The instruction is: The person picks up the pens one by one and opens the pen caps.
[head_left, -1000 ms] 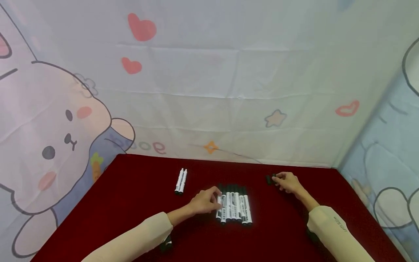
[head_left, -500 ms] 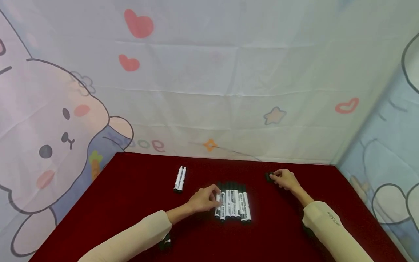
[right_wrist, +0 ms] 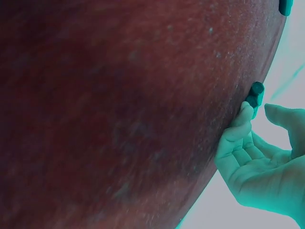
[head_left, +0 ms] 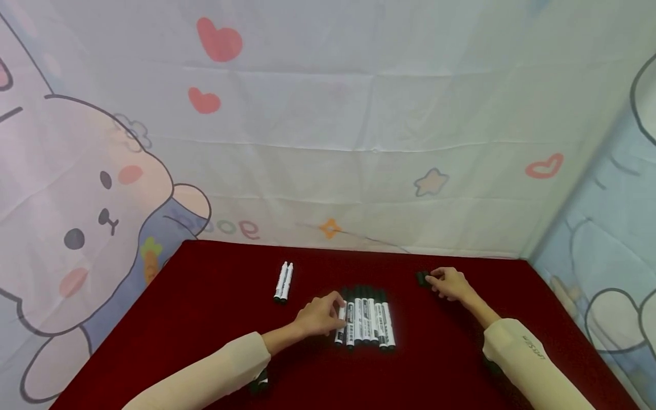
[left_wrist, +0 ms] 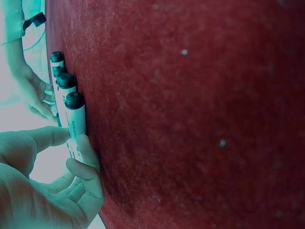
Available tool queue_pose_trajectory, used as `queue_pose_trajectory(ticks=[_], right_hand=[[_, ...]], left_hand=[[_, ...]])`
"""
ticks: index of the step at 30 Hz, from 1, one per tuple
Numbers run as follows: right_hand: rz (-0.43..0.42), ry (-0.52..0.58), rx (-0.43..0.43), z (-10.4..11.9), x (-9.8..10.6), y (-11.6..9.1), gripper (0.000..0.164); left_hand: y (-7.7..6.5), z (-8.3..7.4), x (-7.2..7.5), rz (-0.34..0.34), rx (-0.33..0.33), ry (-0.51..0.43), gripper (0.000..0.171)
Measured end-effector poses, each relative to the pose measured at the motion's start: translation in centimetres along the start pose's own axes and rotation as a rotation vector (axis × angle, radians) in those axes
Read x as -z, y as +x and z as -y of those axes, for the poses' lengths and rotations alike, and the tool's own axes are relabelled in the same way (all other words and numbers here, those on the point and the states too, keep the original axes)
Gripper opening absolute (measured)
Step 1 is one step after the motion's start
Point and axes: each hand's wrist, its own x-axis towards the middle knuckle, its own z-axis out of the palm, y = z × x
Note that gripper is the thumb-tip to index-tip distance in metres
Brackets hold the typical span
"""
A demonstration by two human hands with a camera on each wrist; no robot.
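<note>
A row of several white markers (head_left: 365, 319) with black caps lies side by side on the dark red table. My left hand (head_left: 319, 315) pinches the leftmost marker (left_wrist: 76, 117) between thumb and finger, with the marker still lying beside the others. At the back right, two small black marker caps (head_left: 422, 278) lie close together. My right hand (head_left: 451, 283) is at their right side; in the right wrist view its index fingertip is right at the caps (right_wrist: 256, 93), while the thumb stands apart from them.
Two white markers without caps (head_left: 283, 282) lie parallel at the back left. Black-and-white objects (head_left: 260, 380) show partly under the left sleeve, and a dark object (head_left: 491, 364) by the right sleeve. A printed cloth (head_left: 307, 125) hangs behind the table (head_left: 205, 319).
One black cap in my right fingers has been brought left against the other cap, and the fingers have drawn back slightly from it. My left hand keeps its pinch on the leftmost marker.
</note>
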Motion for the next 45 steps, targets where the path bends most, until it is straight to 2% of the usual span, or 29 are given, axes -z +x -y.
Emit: queue_pose_trajectory(ticks=[11,16,20,29,32,40,45], right_hand=[[0.040,-0.025,0.080,0.1,1.4,-2.3,0.040],[0.059,-0.030,0.109,0.8,1.7,-3.4,0.040],[0.081,-0.030,0.127,1.7,1.6,-4.2,0.040],[0.129,-0.019,0.183,2.7,1.1,-5.0,0.038],[0.145,-0.020,0.195,3.0,1.0,-5.3,0.037],[0.173,-0.013,0.206,3.5,0.6,-6.1,0.037],[0.195,-0.018,0.232,3.7,0.4,-6.2,0.036]], left_hand=[[-1.3,-0.1,0.4,0.002,0.047,0.072,0.038],[-1.9,0.0,0.5,-0.004,0.076,0.109,0.040],[-2.2,0.1,0.5,-0.012,0.078,0.101,0.039],[-2.8,0.1,1.2,-0.023,0.103,-0.014,0.032],[-3.0,0.3,1.5,-0.017,0.085,-0.049,0.031],[-3.0,1.0,2.8,0.025,0.024,-0.234,0.031],[-3.0,1.1,3.7,0.024,-0.025,-0.269,0.026]])
